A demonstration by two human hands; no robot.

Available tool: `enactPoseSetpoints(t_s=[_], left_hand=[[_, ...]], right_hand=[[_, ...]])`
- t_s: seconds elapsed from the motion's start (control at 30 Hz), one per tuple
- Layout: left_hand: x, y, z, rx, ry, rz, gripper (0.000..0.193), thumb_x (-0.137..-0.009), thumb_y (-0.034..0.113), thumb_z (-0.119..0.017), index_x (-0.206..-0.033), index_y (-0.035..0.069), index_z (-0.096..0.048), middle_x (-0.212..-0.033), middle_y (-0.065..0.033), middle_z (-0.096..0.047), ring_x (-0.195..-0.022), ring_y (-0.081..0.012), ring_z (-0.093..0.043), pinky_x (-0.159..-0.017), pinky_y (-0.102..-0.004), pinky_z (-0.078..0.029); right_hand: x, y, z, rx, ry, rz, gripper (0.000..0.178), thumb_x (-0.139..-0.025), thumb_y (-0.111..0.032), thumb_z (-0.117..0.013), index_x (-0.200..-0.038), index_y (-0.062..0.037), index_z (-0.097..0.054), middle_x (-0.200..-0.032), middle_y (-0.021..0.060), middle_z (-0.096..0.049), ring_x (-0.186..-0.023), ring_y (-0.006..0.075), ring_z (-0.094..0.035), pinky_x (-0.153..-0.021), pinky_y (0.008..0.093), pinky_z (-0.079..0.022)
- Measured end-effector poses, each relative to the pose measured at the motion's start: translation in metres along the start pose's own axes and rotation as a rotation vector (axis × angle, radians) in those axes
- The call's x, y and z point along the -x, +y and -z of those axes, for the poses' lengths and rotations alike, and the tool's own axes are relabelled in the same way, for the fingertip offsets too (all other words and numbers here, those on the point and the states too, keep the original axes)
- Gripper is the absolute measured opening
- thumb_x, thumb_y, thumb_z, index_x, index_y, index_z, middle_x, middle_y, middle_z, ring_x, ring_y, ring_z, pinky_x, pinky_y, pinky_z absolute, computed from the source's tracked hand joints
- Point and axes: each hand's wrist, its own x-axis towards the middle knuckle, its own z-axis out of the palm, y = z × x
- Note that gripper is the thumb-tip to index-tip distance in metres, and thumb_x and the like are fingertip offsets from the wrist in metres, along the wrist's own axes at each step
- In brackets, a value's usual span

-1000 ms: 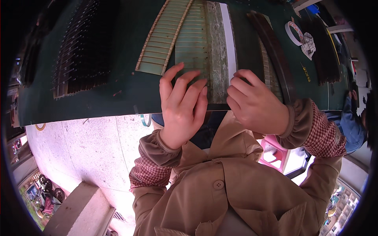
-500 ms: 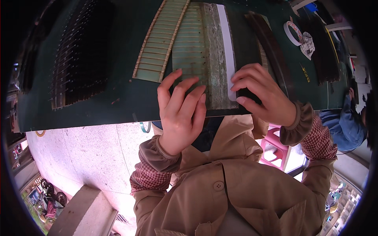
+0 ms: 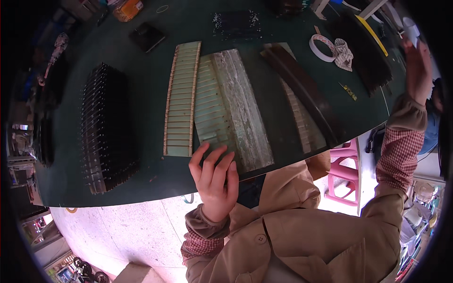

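My left hand (image 3: 215, 181) rests its spread fingertips on the near end of a pale green ridged board (image 3: 211, 106). A worn, grey-streaked band (image 3: 243, 111) runs along that board's right side. Just left of it, a narrow pale green ladder-like strip (image 3: 180, 104) with brown edges lies at a slight angle. Out at the far right, my right hand (image 3: 419, 70) is raised past the table edge, its fingers closed around a curled white strip (image 3: 411, 29); the fingertips are small and partly blurred there.
A dark row of thin spines (image 3: 106, 127) lies at left on the green table (image 3: 151, 177). To the right are a dark curved bar (image 3: 302, 87), a white tape roll (image 3: 322, 48), a crumpled cloth (image 3: 343, 54) and another dark bundle (image 3: 361, 52). Pink stools (image 3: 342, 174) stand below.
My right hand has left the board and swung far right and up; the white strip is gone from the board. My left hand stays at the board's near end. The view has shifted.
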Motion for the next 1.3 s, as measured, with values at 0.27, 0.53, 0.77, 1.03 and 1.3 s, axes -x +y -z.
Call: enactPoseSetpoints(t_s=[0.27,0.53,0.77,1.03,1.3], left_hand=[[-0.008,0.007,0.007,0.119,-0.085,0.038,0.023,-0.078,-0.006,-0.064,-0.098,0.002,-0.068,-0.106,-0.0106,-0.065,-0.115,-0.0365,-0.050,-0.095,-0.0434,-0.041],[-0.008,0.015,0.001,0.087,-0.064,0.066,0.018,-0.081,-0.007,-0.059,-0.095,0.001,-0.067,-0.104,-0.0109,-0.066,-0.115,-0.0343,-0.050,-0.097,-0.0426,-0.040],[-0.002,0.017,-0.005,-0.074,0.002,0.043,0.025,-0.077,-0.009,-0.061,-0.098,0.002,-0.068,-0.103,-0.0098,-0.065,-0.114,-0.0356,-0.050,-0.093,-0.0422,-0.042],[0.008,0.009,-0.004,-0.105,0.099,0.021,0.032,-0.075,-0.008,-0.061,-0.105,0.000,-0.066,-0.102,-0.0110,-0.066,-0.111,-0.0362,-0.051,-0.091,-0.0422,-0.043],[0.001,0.010,-0.008,0.044,0.118,0.033,0.028,-0.078,-0.008,-0.057,-0.105,0.000,-0.065,-0.098,-0.0119,-0.066,-0.111,-0.0340,-0.051,-0.096,-0.0418,-0.040]], right_hand=[[0.304,0.012,0.084,0.043,-0.312,-1.418,0.013,-0.088,-0.004,-0.065,-0.095,0.0064,-0.066,-0.085,0.0156,-0.070,-0.076,0.0274,-0.071,-0.067,0.0360,-0.059],[0.328,0.067,0.094,0.803,-0.614,-1.062,0.020,-0.096,-0.007,-0.054,-0.099,0.0059,-0.068,-0.075,0.0089,-0.068,-0.066,0.0174,-0.067,-0.059,0.0280,-0.055],[0.076,0.034,-0.029,0.364,-0.275,-0.604,0.022,-0.097,-0.022,-0.059,-0.099,-0.0012,-0.066,-0.075,-0.0006,-0.063,-0.065,0.0042,-0.054,-0.054,0.0194,-0.043],[-0.039,0.228,-0.098,1.059,-0.466,-0.655,0.037,-0.079,-0.032,-0.077,-0.095,0.0008,-0.071,-0.087,0.0124,-0.070,-0.080,0.0217,-0.067,-0.075,0.0356,-0.051],[-0.041,0.189,-0.095,0.191,-0.241,-0.441,0.025,-0.088,-0.013,-0.067,-0.110,-0.0013,-0.065,-0.079,0.0007,-0.063,-0.066,0.0067,-0.057,-0.057,0.0212,-0.043]])
